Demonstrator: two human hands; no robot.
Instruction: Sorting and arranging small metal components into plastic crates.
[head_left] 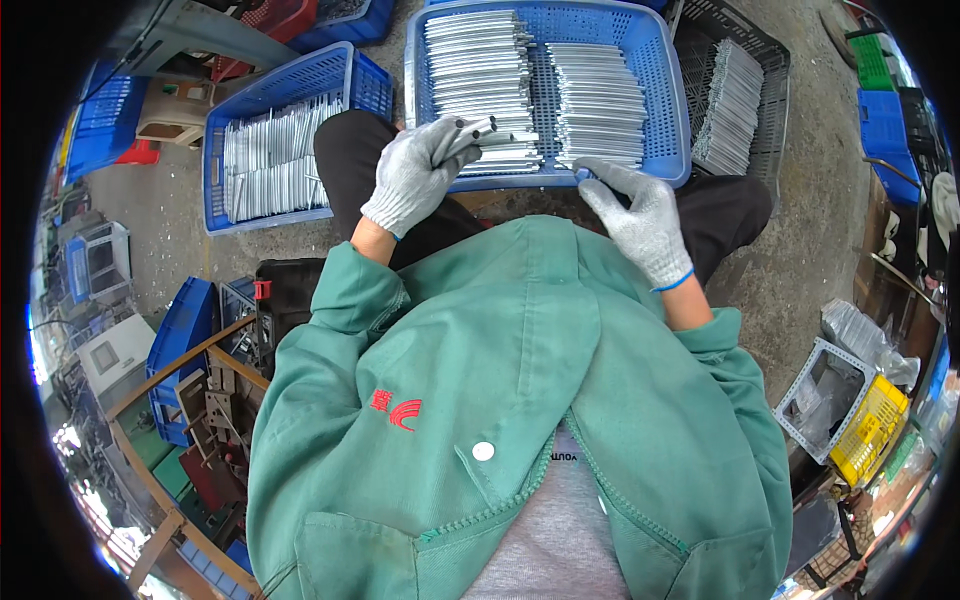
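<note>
Metal tubes (pixel 470 133) bundled at eleven o'clock in the closed grip of the gloved left hand (pixel 416 180), open ends toward three. At two, gloved right hand (pixel 640 215), thumb and forefinger close together over the near rim of the central blue crate (pixel 660 95); cannot tell whether pinching anything. Silvery lengths (pixel 480 70) stacked there at twelve, more inside a blue crate (pixel 372 88) at ten and a black crate (pixel 772 120) at two.

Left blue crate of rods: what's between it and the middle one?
Head view: the person's dark-trousered left knee, with grey floor beyond it.
</note>
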